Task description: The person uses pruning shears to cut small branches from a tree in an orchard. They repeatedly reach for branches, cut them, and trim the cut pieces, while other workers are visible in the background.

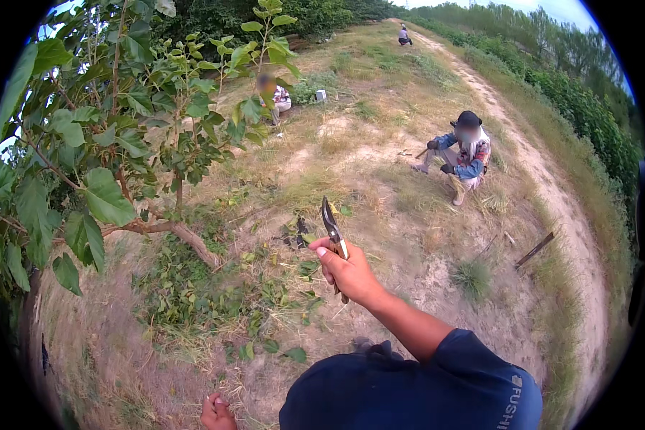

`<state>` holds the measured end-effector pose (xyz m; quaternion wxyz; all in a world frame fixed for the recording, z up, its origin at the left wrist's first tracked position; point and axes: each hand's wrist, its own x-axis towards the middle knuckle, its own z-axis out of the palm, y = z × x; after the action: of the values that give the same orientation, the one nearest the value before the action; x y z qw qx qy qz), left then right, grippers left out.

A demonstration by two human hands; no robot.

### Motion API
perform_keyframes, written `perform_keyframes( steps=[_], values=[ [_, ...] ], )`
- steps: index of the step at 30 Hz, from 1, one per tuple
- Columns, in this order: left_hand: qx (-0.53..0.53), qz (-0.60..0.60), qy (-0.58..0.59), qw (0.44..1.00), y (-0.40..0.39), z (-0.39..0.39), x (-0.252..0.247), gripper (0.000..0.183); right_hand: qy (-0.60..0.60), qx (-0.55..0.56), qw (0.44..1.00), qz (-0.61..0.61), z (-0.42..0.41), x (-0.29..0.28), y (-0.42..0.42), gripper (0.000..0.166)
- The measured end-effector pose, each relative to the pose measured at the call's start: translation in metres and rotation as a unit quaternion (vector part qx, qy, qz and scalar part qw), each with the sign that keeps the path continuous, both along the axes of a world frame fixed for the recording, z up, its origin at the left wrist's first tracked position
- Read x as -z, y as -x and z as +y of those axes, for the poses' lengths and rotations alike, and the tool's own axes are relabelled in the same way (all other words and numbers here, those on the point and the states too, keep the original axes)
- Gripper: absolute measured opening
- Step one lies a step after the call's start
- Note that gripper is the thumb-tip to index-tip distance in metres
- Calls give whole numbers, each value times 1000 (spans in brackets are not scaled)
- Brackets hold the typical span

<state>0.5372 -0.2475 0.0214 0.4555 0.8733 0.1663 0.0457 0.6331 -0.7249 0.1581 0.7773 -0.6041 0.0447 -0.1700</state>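
My right hand (346, 269) grips a pair of pruning shears (335, 231) by the handles, with the dark blades pointing up and away from me. The blades touch no branch. My left hand (218, 413) hangs low at the bottom edge, fingers curled, with no object visible in it. Ahead and to the left stands a leafy small tree (193, 239) with a leaning trunk and broad green leaves (106, 198). Cut leafy twigs (193, 295) lie on the ground below the tree, left of the shears.
A person in a black cap (470, 145) squats at right, holding dry grass. Another person (280, 98) crouches behind the branches; a further one (404, 36) sits far off. A dark stake (535, 250) lies or leans at right, beside a dirt path (580, 231).
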Motion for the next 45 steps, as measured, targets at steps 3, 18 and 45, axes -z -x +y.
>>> perform_keyframes(
  steps=[3, 18, 45],
  values=[
    [-11, -7, -39, 999, -15, 33, 35, 36, 23, 28, 999, -19, -13, -8, 3, 16],
    [-2, -135, 22, 991, -28, 11, -37, 24, 174, -198, 960, -89, 5, -31, 48, 22],
    [92, -117, -85, 985, -43, 32, -16, 35, 278, -480, 822, -129, 39, -12, 45, 52]
  ],
)
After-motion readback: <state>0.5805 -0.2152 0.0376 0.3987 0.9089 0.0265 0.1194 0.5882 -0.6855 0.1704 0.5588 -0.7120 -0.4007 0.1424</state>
